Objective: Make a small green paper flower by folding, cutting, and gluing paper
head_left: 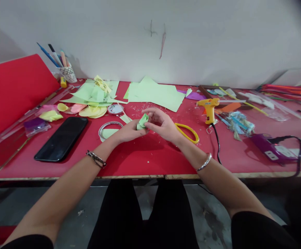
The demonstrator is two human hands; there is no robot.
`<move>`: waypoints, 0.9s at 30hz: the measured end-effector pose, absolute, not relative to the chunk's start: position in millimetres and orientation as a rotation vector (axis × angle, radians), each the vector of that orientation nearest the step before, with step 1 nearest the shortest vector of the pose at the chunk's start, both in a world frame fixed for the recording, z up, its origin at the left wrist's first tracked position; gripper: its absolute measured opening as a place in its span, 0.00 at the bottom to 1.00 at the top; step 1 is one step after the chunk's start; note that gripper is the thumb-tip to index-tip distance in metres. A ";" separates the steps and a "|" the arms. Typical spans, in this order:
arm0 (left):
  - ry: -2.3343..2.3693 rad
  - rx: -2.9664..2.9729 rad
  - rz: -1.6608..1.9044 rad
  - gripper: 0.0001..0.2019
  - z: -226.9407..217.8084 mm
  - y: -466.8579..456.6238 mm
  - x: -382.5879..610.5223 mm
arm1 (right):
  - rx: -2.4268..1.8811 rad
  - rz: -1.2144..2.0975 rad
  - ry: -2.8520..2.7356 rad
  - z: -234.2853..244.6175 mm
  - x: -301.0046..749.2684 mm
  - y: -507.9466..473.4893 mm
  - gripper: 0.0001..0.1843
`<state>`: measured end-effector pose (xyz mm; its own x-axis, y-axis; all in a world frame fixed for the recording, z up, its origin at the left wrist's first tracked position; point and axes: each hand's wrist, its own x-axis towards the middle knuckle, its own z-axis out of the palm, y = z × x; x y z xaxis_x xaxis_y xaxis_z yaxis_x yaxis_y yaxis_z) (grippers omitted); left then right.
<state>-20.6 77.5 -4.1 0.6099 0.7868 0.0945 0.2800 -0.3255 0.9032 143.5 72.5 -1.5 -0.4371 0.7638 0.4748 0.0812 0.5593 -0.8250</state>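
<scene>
Both my hands meet over the middle of the red table (145,155). My left hand (128,130) is closed around a small rolled piece of light green paper (142,121), holding it from below. My right hand (160,123) pinches the same green roll from the right side, with its other fingers curved above it. A bracelet sits on each wrist.
A black phone (62,138) lies to the left, a tape ring (109,129) beside my left hand, and yellow scissors (188,132) just right of my right hand. An orange glue gun (209,109) stands further right, near a purple power strip (269,147). Green paper sheets (155,93) and scraps lie behind.
</scene>
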 end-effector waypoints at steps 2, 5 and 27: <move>0.865 1.898 0.633 0.05 -3.5 77.0 -20.8 | -0.684 0.904 -1.933 2.2 144.8 71.4 0.16; 0.892 1.912 0.598 0.06 -2.5 76.8 -21.2 | -0.670 0.896 -1.967 5.8 146.4 71.5 0.11; 0.729 1.666 0.605 0.08 -3.3 76.3 -20.1 | -0.602 0.653 -2.057 8.4 147.7 69.8 0.04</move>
